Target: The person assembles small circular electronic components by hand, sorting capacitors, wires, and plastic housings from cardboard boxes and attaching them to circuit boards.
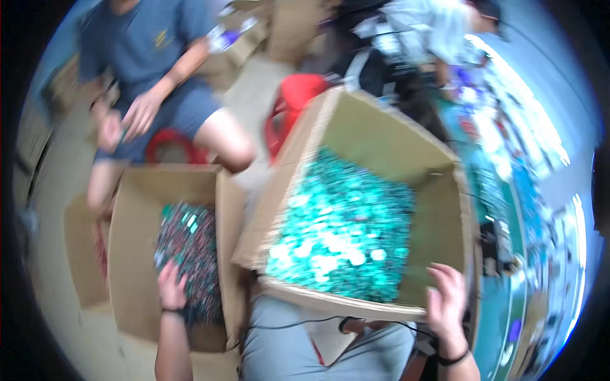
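Observation:
My left hand (171, 289) reaches into a cardboard box (136, 254) on the left, over a heap of small dark reddish and green pieces (194, 267). Its fingers look spread, though motion blurs them, and I see nothing held. A larger cardboard box (375, 127) is tilted in front of my lap, with many small shiny green pieces (343, 235) inside. My right hand (447, 297) is at its near right corner, thumb and fingers apart. Whether it touches the cardboard cannot be told. What the small pieces are is too blurred to make out.
Across from me sits a person in dark blue clothes (152, 57), hands together. A red stool (295, 105) stands behind the boxes. Along the right runs a green-topped workbench (502, 305) with cluttered items; another person in a light shirt (432, 28) is beside it. A black cable (298, 326) crosses my lap.

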### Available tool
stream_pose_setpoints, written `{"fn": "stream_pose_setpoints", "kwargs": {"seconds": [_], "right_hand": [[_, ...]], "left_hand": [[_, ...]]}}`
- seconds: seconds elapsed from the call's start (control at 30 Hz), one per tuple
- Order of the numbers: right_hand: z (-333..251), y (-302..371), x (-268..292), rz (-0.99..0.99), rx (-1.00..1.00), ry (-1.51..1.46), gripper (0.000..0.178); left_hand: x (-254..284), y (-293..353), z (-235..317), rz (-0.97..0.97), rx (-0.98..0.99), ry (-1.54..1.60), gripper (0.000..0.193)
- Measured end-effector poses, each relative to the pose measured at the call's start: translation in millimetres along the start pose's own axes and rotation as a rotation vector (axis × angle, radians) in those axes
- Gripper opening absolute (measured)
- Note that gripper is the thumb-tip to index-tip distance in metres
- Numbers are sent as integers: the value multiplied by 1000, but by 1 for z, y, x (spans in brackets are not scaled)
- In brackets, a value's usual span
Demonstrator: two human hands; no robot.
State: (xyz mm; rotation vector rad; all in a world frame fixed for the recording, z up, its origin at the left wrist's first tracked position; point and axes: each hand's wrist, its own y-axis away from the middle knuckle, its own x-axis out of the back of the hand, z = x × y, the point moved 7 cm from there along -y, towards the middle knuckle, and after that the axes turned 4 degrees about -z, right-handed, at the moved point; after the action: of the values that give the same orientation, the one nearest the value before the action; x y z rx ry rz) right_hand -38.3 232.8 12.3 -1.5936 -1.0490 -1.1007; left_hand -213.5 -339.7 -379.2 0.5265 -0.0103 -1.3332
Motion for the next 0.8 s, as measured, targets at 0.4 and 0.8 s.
{"fn": "stream_pose_setpoints", "kwargs": {"seconds": [0.4,0.8], "right_hand": [[8,63,39,213,168,-503,43],[-16,173,39,-270,132,-852,52]], "left_hand": [[-212,306,203,-573,31,109,14],[-404,441,106,-1158,206,-409,28]]}}
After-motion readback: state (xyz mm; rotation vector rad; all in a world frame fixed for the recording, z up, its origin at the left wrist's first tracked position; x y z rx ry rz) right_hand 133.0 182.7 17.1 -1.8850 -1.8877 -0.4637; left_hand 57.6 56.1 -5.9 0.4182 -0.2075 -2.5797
